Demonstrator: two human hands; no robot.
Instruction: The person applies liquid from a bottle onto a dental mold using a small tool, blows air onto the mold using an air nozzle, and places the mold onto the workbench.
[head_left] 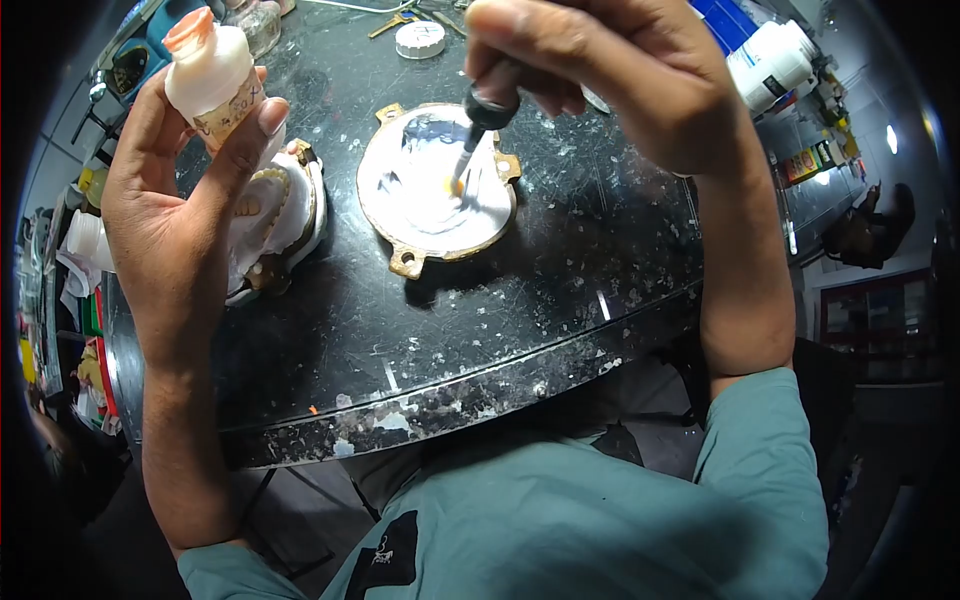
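The round flask (407, 262) sits flat on the table (330, 350), its white fill (422, 222) facing up, with a small yellowish spot (455, 187) near the middle. My applicator (488, 112), a black-topped dropper or brush, slants down over that spot; from this angle I can't quite tell whether the tip touches. I'd do this with a light pinch, the tip low and steady and only a little let down at a time, so nothing scratches or floods the surface. The bottle (212, 75) is best kept clear of the fill and no more tilted than it is.

From my right hand (650, 85), the flask lies at about 8 o'clock, beneath the applicator; its fingers are closed in a pinch on the black top. From my left hand (165, 225), the flask is at 3 o'clock; that one is curled around the bottle, whose orange mouth leans toward 11. Outward from the flask, the dental model (275, 215) is at 9 o'clock, partly behind my left hand, and a white lid (420, 40) is at 12.
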